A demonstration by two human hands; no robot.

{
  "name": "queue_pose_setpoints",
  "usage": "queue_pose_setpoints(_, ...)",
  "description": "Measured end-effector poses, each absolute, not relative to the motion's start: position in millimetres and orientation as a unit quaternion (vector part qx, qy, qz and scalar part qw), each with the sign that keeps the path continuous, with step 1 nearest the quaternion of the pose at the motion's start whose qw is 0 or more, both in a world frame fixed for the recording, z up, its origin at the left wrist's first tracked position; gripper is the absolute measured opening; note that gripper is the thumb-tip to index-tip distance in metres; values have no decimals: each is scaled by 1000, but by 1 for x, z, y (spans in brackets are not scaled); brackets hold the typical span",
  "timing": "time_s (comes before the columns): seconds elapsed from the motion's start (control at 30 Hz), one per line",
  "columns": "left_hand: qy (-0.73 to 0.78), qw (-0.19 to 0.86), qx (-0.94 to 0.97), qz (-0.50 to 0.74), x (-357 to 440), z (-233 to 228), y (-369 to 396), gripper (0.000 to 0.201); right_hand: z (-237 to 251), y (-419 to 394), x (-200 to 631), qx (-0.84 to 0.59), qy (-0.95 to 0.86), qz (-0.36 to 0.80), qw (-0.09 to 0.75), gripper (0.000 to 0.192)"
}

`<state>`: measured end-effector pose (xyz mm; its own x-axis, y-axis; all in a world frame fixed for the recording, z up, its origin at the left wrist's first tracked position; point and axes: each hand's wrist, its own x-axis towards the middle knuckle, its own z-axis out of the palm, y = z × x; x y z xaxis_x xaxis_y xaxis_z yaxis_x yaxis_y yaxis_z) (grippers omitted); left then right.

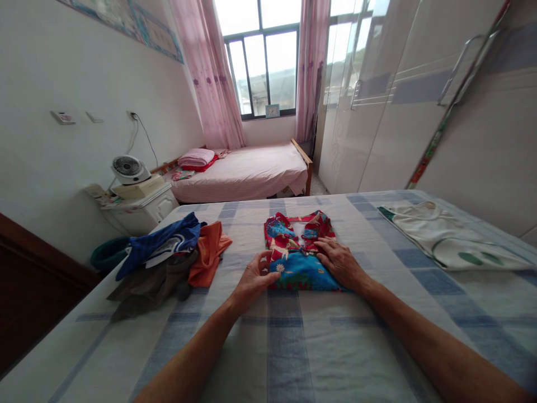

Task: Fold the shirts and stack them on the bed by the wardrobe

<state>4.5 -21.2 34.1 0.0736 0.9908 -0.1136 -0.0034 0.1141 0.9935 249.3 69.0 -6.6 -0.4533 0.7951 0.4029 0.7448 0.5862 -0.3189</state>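
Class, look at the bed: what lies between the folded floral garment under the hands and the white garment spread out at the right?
Only bare checked bedsheet separates the floral garment from the white garment, as the head view shows.

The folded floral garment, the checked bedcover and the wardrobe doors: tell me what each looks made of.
Floral garment, under the left hand and right hand: thin printed woven cloth, probably cotton or rayon; it folds flat with soft creases.
Checked bedcover: matte woven fabric, likely cotton, faintly wrinkled.
Wardrobe doors: glossy hard panels, laminate or lacquered board; they mirror the window. Handles look metal.
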Motion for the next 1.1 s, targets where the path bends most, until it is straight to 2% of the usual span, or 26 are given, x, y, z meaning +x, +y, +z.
queue_pose_setpoints(0.07, 470, 576, 491, 454, 4, 31, -21, 64, -7, 69, 249, -453, -851, 48, 263, 36)
queue_pose_setpoints(0.17, 486, 548, 523, 436, 2, 20, -20, 60, -8, 68, 250, -456, -849, 49, 261, 36)
queue_pose_setpoints(0.23, 552, 469, 569, 389, -1, 15, -20, 52, -8, 68, 250, -458, -850, 46, 258, 36)
queue_pose_setpoints(0.33, 652, 267, 637, 313, -1, 22, -21, 44, -5, 66, 249, -463, -846, 15, 262, 35)
queue_pose_setpoints(0.4, 651, 150, 680, 302, 6, 35, -18, 36, -2, 64, 245, -456, -846, -10, 275, 35)
queue_pose_setpoints(0.47, 597, 97, 737, 302, 17, 45, -11, 29, 0, 60, 240, -434, -854, -13, 288, 35)
queue_pose_setpoints(0.57, 528, 87, 798, 277, 35, 42, 8, 34, -2, 57, 235, -398, -872, 30, 283, 33)
queue_pose_setpoints(0.7, 577, 93, 777, 234, 40, 16, 27, 50, -3, 56, 235, -398, -873, 89, 267, 32)
queue_pose_setpoints(0.87, 591, 81, 772, 218, 38, 28, 47, 33, 26, 73, 234, -403, -867, 157, 247, 30)
queue_pose_setpoints(0.97, 613, 87, 757, 211, 43, 44, 71, 28, 40, 95, 225, -459, -848, 121, 236, 29)
queue_pose_setpoints(1.1, 619, 109, 752, 199, 49, 39, 96, 27, 33, 115, 211, -487, -839, 85, 227, 29)
